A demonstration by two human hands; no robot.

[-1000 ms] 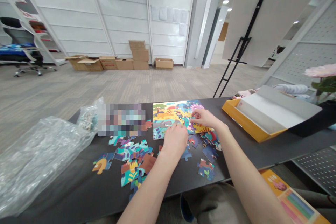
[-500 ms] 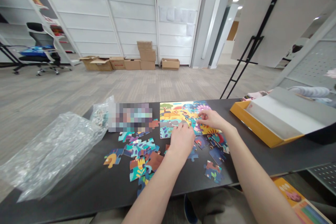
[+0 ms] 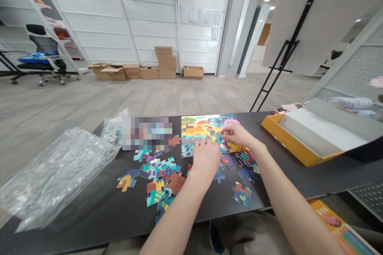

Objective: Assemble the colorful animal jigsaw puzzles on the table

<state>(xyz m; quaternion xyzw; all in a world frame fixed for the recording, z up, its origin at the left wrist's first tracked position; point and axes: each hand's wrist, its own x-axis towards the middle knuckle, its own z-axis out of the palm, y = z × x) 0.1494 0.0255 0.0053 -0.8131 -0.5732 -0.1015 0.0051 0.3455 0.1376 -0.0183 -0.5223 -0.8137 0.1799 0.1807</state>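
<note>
A colourful jigsaw puzzle (image 3: 191,130), joined into a sheet with animals and a tree, lies at the far side of the black table. My left hand (image 3: 207,155) rests on its lower edge, palm down, fingers bent with their tips on the sheet. Over the right part of the sheet, my right hand (image 3: 237,134) has thumb and forefinger pinched at a puzzle piece, which the fingers mostly hide. Loose puzzle pieces (image 3: 161,169) lie heaped left of my left forearm. More dark blue pieces (image 3: 247,176) are scattered between my forearms.
A crumpled clear plastic bag (image 3: 62,171) covers the table's left end. Beside it lie a small bag (image 3: 115,127) and a pixelated rectangular item (image 3: 148,133). An open yellow-edged box (image 3: 302,143) stands on the right. Beyond the table are cardboard boxes (image 3: 166,67) and an easel (image 3: 277,67).
My right hand has shifted slightly left over the puzzle, its pinch kept. The left hand stays on the lower edge. The whole view has moved a little.
</note>
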